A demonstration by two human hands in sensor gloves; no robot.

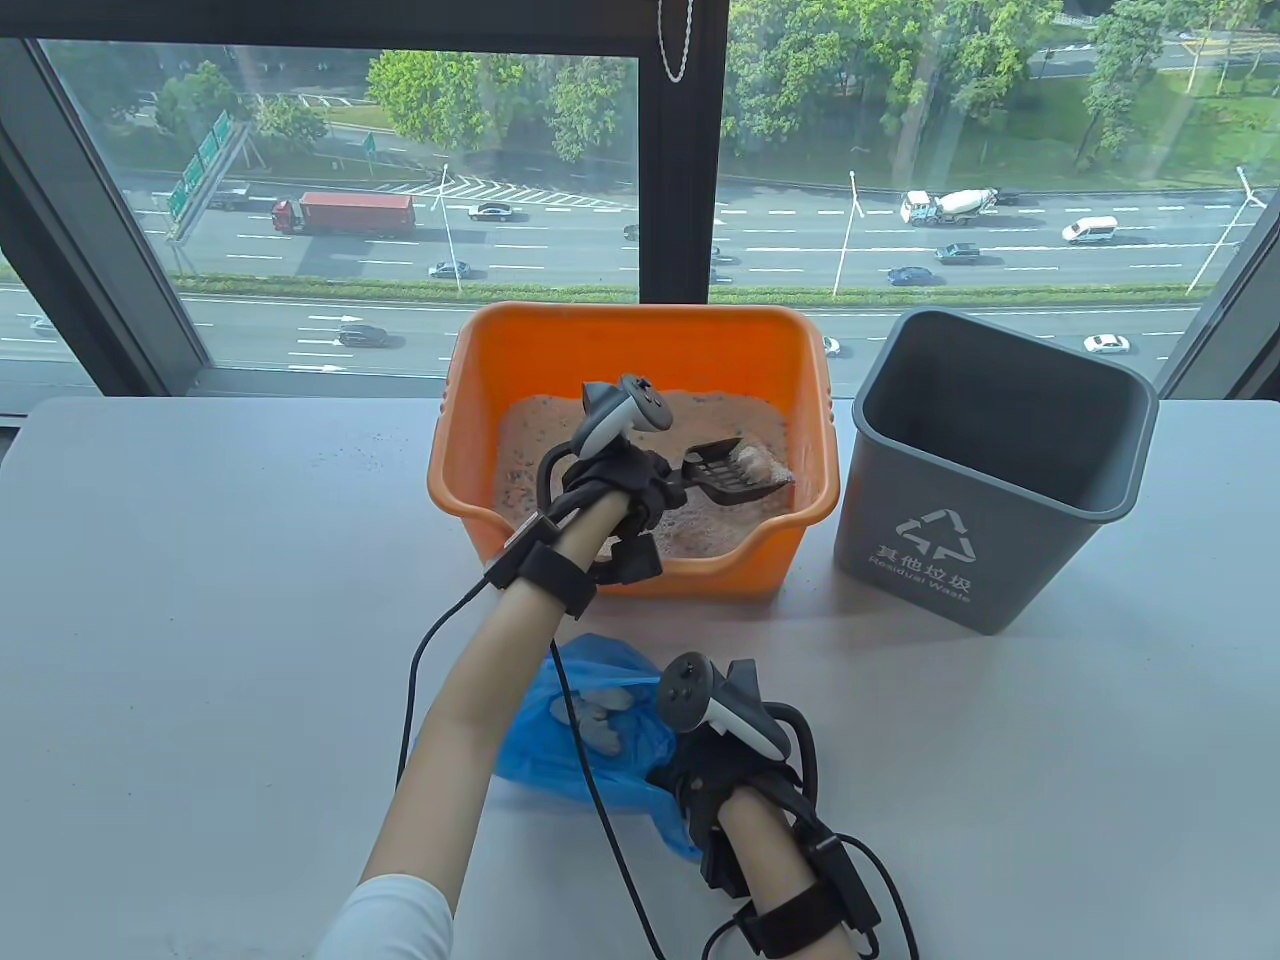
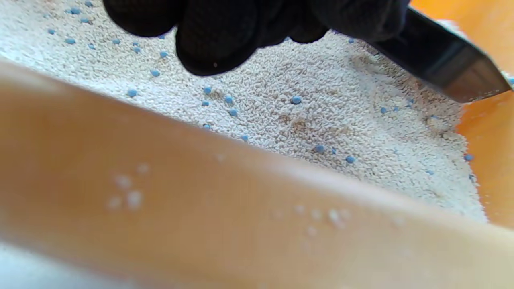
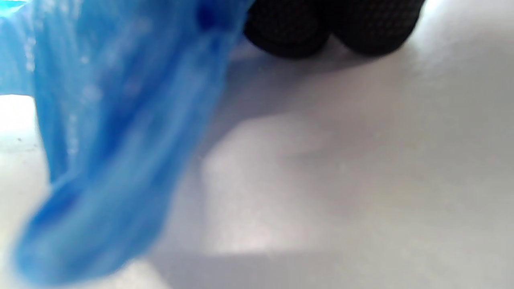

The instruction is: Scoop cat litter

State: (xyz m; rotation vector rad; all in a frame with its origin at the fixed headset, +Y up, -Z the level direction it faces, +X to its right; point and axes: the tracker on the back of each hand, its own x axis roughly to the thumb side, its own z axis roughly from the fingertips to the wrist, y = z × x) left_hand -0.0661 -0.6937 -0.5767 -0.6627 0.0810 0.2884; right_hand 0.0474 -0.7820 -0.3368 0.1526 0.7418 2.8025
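Observation:
An orange litter box [image 1: 520, 340] holds pale litter [image 1: 720, 530] with blue specks; the litter also fills the left wrist view [image 2: 321, 104]. My left hand [image 1: 625, 480] grips the handle of a dark slotted scoop [image 1: 725, 470], whose head holds a clump just above the litter; its handle shows in the left wrist view [image 2: 437, 60]. My right hand [image 1: 700, 770] holds the edge of a blue plastic bag [image 1: 590, 740] on the table, with pale clumps inside. The bag shows blurred in the right wrist view [image 3: 112, 136], beside my fingers [image 3: 289, 32].
A grey waste bin [image 1: 990, 470] stands open to the right of the litter box. The white table [image 1: 200, 600] runs up to a window. Glove cables trail by my left forearm. The box's near rim [image 2: 200, 208] fills the left wrist view's foreground.

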